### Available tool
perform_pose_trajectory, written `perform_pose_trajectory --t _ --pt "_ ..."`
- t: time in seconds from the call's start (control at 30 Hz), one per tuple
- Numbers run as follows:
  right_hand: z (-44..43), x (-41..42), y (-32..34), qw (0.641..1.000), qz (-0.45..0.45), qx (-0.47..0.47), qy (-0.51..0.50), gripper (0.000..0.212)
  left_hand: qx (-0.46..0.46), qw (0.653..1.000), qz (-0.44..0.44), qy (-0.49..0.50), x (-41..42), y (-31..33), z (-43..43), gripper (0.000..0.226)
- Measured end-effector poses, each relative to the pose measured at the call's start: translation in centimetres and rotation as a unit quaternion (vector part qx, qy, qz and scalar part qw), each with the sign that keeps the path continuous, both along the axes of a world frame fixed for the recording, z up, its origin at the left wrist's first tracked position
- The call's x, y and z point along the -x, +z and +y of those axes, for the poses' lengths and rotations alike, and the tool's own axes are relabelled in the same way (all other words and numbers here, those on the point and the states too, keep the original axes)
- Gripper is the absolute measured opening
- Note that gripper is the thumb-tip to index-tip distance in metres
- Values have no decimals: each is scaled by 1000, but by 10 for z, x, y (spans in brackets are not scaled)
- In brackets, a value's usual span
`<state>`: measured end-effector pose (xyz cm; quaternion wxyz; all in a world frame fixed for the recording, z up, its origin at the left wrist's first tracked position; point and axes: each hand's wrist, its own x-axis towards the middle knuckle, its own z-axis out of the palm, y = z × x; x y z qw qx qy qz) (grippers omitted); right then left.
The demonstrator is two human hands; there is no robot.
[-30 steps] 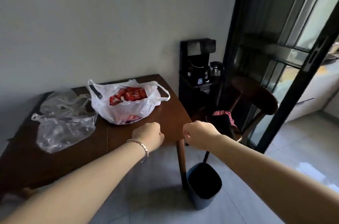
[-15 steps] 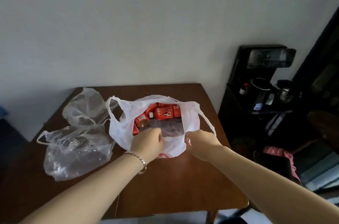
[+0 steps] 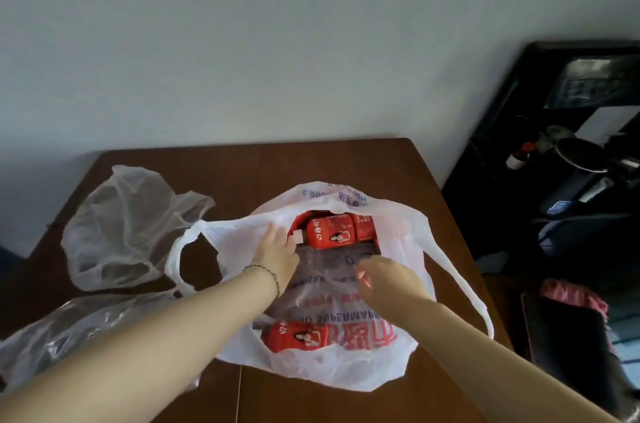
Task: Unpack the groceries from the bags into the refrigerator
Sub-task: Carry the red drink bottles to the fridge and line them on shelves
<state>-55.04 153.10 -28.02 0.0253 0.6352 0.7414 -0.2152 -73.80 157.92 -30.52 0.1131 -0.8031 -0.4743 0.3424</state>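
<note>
Bottles (image 3: 332, 237) with red labels lie inside the white bag (image 3: 346, 375) on the table (image 3: 346, 159). Our left hand (image 3: 277, 258), fingers straight, presses the rim aside, we judge to widen the mouth. Our right hand (image 3: 391, 280) curls onto the film; we cannot tell whether it grips. Print reads "SUPERMAR", upside down.

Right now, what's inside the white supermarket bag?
Red-labelled bottles at the white supermarket bag mouth, another bottle through its near wall. Plastic, left hand and right hand cover the rest.
</note>
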Motion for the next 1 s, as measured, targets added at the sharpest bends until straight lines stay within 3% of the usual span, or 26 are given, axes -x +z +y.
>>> perform_pose_trajectory --t 0.17,0.23,0.33,0.43,0.53,0.63,0.7,0.77,0.83,0.93,1.0 --pt "55 19 -35 989 -61 -14 136 31 9 996 -50 71 30 2 62 53" --pt "75 33 -53 974 -101 -20 201 46 -3 995 -55 85 34 2 70 61" --pt "104 61 -74 949 -153 -33 273 57 -22 992 -75 99 33 -5 73 54" --pt "123 90 -96 956 -156 -56 241 55 -20 989 -111 100 35 -15 70 44" --pt "134 106 -105 962 -164 -49 214 50 -9 988 -122 94 39 -18 69 49" --pt "132 105 -102 938 -190 -46 286 38 6 993 -113 29 44 -21 70 61" --pt "117 94 -103 919 -199 -33 339 36 -6 988 -109 -105 46 -29 68 40" --pt "101 80 -100 922 -172 -63 342 28 -9 974 -44 -221 44 -40 65 21" --pt "85 57 -90 946 -102 -80 298 27 46 957 39 -285 42 -54 64 32" --pt "65 24 -82 974 -13 -83 209 38 116 929 216 -279 28 -76 62 59" --pt "54 8 -71 991 28 -26 130 29 110 916 224 -313 17 -84 65 57"
